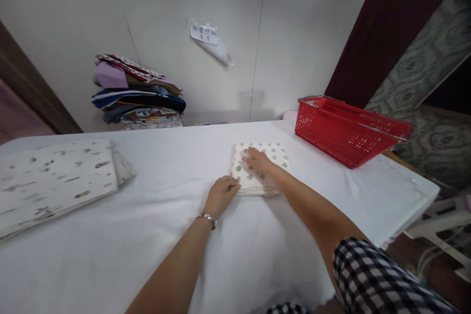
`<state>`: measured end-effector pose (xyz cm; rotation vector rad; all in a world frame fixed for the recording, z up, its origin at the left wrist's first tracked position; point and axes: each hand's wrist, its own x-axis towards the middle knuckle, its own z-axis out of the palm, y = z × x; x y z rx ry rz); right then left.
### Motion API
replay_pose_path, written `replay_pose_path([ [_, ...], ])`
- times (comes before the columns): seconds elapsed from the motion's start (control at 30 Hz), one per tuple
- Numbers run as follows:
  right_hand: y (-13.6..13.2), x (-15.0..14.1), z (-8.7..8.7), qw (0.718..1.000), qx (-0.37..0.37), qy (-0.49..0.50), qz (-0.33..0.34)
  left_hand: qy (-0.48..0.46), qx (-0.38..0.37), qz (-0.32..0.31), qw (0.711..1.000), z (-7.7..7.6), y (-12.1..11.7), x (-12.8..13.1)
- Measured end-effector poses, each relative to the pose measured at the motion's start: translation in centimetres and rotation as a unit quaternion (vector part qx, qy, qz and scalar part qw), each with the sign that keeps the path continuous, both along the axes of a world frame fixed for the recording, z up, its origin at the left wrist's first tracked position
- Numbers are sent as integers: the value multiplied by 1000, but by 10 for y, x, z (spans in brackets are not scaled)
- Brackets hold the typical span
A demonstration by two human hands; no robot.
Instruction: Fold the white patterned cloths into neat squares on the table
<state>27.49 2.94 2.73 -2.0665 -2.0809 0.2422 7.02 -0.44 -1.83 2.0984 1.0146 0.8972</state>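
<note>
A small folded cloth, white with grey and green printed motifs, lies in layers on the white-covered table. At its near left corner, my left hand has fingers and thumb closed on the edge. A silver bracelet circles that wrist. My right hand rests palm down across the top of the cloth, its fingers stretched out and holding nothing. Part of the cloth is hidden beneath this hand and forearm.
A larger folded cloth with dark speckled prints lies at the left. The red plastic basket stands at the back right. Behind the table, a pile of folded clothes leans near the wall, which bears a taped paper sign.
</note>
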Motion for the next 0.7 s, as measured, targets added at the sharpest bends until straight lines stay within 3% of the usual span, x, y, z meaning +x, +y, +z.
replay_pose_path([
  [0.1, -28, 30, -2, 995, 62, -41, -71, 1, -13, 0, 1000, 1, 0, -1],
  [0.2, -50, 55, -19, 987, 54, -50, -142, 5, -23, 2, 1000, 4, -1, -1],
  [0.37, -51, 72, -32, 980, 55, 100, -160, 13, -16, 9, 1000, 7, -4, 0],
  [0.53, -65, 95, -22, 933, 104, 235, -251, 1, -11, -3, 1000, 5, -4, 0],
  [0.7, -99, 106, -30, 873, 70, 366, -314, -58, -50, 38, 996, 1, 0, 0],
])
